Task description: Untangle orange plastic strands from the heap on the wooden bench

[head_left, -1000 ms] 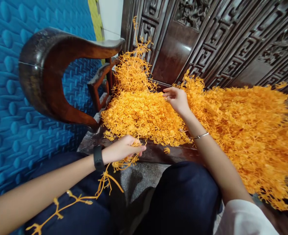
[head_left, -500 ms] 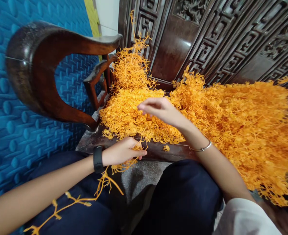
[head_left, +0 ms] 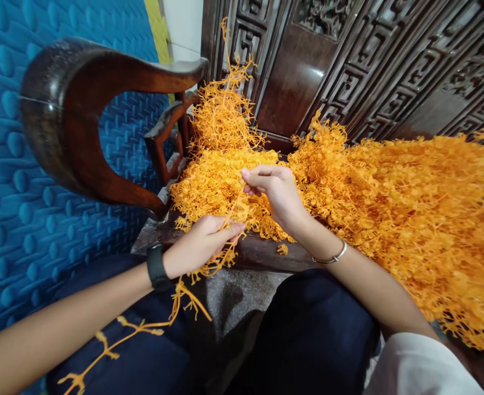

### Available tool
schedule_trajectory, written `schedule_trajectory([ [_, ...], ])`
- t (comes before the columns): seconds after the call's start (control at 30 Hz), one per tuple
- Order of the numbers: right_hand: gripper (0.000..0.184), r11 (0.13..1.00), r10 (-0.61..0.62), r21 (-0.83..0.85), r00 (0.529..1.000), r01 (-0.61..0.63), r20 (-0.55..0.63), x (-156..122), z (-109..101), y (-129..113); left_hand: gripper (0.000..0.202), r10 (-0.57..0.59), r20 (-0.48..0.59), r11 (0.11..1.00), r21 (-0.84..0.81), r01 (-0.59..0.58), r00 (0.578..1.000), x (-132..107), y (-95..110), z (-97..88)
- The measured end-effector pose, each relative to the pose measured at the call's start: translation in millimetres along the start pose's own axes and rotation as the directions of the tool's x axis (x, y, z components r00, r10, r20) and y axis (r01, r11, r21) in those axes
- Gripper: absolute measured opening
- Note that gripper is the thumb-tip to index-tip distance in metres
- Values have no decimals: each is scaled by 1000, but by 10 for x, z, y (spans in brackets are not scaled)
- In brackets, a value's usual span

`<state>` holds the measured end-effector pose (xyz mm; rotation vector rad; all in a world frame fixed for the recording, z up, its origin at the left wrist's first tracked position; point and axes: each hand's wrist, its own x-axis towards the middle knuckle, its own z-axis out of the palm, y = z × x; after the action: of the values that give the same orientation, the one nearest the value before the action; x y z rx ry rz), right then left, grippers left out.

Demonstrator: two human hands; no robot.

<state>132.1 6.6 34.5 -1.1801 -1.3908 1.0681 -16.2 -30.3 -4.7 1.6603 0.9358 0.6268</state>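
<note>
A big heap of orange plastic sprigs (head_left: 389, 208) covers the seat of a dark carved wooden chair (head_left: 262, 255). My left hand (head_left: 203, 244), with a black band at the wrist, is closed on a bunch of orange sprigs (head_left: 209, 263) at the seat's front edge; a long orange stem (head_left: 130, 332) trails from it down over my lap. My right hand (head_left: 274, 192), a thin silver bangle on its wrist, hovers just above the left with fingers curled and pinched on a sprig from the pile.
The chair's curved armrest (head_left: 81, 115) rises at the left, and its carved backrest (head_left: 348, 60) fills the top. A blue padded wall (head_left: 7, 219) lies to the left. My dark-trousered knees (head_left: 307, 334) sit below the seat, with grey floor (head_left: 233, 296) between them.
My right hand has drawn back from the far part of the pile toward my left hand and curled its fingers. My left hand has lifted slightly with its bunch.
</note>
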Motion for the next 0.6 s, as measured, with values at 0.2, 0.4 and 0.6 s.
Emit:
schedule_trajectory([
  [0.2,21,984,-165,-110,940,137,-299,306,-255,-40,39,-51,92,998,36,48,994,-36,0,11],
  [0.4,26,927,-339,-301,839,223,-426,624,-908,30,39,-87,181,996,12,86,980,-142,-121,91],
  [0.6,16,935,-81,-353,953,-29,-293,670,-950,252,41,-60,134,998,45,55,989,-62,-122,55],
])
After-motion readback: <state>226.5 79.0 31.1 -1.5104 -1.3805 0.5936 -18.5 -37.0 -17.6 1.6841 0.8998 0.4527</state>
